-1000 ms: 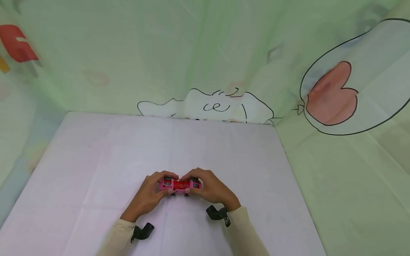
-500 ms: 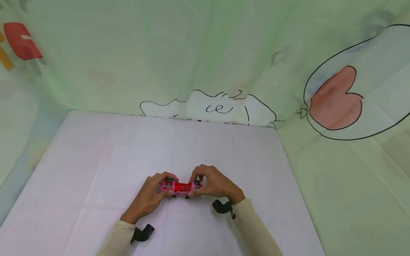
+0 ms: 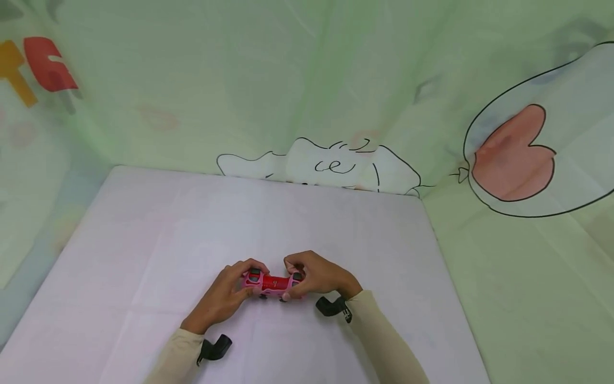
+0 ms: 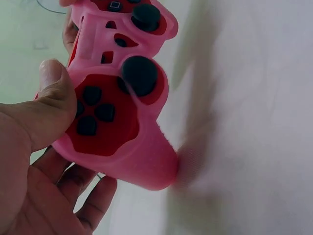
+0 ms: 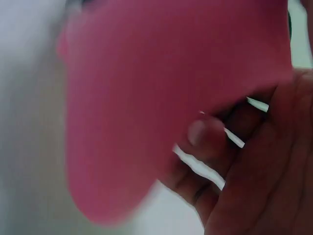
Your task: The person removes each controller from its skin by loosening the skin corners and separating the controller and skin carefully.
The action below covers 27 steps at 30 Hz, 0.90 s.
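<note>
A red game controller [image 3: 275,283] in a pink rubbery cover [image 4: 156,161] is held between both hands above the table. In the left wrist view its dark direction buttons [image 4: 105,112] and thumbstick [image 4: 140,76] show through openings in the cover. My left hand [image 3: 227,293] grips the left end, thumb on the face near the buttons and fingers behind. At the right end my right hand [image 3: 322,274] pinches the controller, its fingers curled. The pink handle [image 5: 132,112] fills much of the right wrist view, blurred; whether the cover sits fully on that handle cannot be told.
A white cloth-covered table [image 3: 192,224] spreads beneath the hands. Pale green fabric walls [image 3: 240,80] with printed drawings rise at the back and sides. Each wrist bears a black camera mount [image 3: 215,349].
The right hand's fingers have shifted and curled more at the controller's right end. The left hand keeps its grip. The head view has turned slightly left.
</note>
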Available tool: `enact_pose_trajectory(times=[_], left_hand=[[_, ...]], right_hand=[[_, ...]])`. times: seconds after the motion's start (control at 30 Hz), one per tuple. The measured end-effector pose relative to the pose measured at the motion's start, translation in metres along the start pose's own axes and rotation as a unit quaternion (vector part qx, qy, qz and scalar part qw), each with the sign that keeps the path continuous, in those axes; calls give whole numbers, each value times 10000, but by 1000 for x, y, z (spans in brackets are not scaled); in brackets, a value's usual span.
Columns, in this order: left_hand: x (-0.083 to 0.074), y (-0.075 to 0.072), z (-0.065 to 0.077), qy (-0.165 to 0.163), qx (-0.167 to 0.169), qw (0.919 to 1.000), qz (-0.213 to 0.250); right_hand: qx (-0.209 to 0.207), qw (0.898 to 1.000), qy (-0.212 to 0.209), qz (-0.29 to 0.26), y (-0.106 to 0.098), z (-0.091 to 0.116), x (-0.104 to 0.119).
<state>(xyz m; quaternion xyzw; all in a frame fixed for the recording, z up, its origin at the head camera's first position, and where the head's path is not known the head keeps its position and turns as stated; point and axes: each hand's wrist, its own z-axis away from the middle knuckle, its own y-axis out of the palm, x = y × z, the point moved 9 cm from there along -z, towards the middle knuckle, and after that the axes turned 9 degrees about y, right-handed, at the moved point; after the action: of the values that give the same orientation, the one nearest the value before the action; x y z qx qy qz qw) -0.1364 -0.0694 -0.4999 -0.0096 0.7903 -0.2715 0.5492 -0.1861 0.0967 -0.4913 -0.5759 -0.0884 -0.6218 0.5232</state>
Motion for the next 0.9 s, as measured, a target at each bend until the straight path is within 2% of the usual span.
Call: enact_pose_trajectory(times=[0.17,0.43,0.67,0.9], left_hand=[[0,1,0,-109,119,9999,24],[-5,1,-3,-71,319,9992,-238],[-6,6,-4,-5,522,9978,-401],[-11,6,-5,82,508,9973,-519]], right_hand=[[226,9968,108,-753,5,2,-5],[256,9879,327,-1497,12,6,-15],[265,9838,475,-1710,17,10,-23],[180,9823,166,-1857,17,12,-22]])
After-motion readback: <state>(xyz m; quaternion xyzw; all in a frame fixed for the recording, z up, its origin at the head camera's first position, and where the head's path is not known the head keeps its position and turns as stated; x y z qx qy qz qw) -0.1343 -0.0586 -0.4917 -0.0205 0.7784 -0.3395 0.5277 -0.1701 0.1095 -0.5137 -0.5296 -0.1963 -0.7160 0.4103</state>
